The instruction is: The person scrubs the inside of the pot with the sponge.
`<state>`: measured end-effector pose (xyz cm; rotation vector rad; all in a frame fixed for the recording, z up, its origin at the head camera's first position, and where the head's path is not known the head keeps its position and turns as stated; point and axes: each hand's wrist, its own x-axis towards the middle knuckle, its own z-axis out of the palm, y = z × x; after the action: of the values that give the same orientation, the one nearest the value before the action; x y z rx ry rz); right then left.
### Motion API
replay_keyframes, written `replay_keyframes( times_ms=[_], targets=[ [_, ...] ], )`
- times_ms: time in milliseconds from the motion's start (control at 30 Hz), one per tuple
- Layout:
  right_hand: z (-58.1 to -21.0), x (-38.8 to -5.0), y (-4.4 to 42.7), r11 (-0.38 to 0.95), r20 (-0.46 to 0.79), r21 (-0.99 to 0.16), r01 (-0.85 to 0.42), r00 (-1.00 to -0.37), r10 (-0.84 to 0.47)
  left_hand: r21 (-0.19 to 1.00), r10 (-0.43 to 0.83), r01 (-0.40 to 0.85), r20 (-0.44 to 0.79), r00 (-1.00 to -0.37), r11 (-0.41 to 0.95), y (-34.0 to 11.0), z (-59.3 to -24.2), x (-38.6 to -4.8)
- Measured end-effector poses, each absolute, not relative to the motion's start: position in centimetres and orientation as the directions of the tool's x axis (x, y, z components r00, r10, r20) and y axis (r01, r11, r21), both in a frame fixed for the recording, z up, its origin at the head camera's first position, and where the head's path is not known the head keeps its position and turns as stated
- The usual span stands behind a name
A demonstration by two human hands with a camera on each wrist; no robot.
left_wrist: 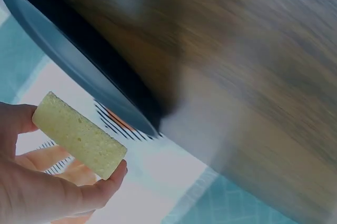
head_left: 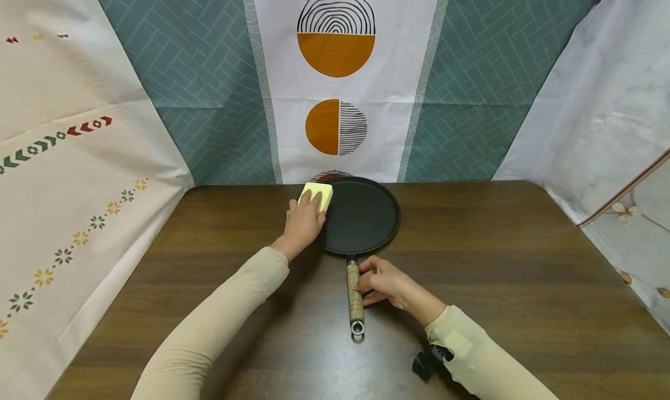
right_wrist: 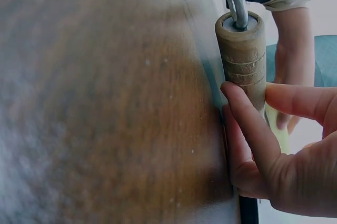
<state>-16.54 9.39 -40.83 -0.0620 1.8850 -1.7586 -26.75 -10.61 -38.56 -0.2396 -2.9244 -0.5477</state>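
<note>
A flat black pan (head_left: 361,217) lies on the table, its light wooden handle (head_left: 355,295) pointing toward the near side. My left hand (head_left: 303,222) holds a pale yellow sponge (head_left: 325,192) by its edges at the pan's left rim. In the left wrist view the thumb and fingers pinch the sponge (left_wrist: 79,134), which is apart from the pan (left_wrist: 79,61). My right hand (head_left: 387,284) grips the wooden handle from the right. In the right wrist view the thumb and fingers lie on both sides of the handle (right_wrist: 242,61), below its metal ring (right_wrist: 238,6).
The brown wooden table (head_left: 487,260) extends on both sides of the pan. A patterned cloth (head_left: 345,86) hangs behind the far edge, with pale cloths at left and right. A black strap mount (head_left: 431,360) sits on the right wrist.
</note>
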Motion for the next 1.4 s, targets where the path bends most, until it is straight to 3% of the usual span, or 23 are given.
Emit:
replay_keyframes(
  times_ms=[600,1400],
  targets=[
    [-41.0,-16.6,9.4,0.138,-0.356,-0.934,0.329,-0.839,-0.411,0.373,-0.035,0.011,0.116,-0.993,0.928,-17.1,-39.7,-28.3],
    [-40.9,-16.6,9.5,0.136,-0.352,-0.936,0.326,-0.839,-0.415,0.338,-0.088,-0.088,-0.017,-0.996,0.937,-20.2,-41.0,-29.1]
  ],
)
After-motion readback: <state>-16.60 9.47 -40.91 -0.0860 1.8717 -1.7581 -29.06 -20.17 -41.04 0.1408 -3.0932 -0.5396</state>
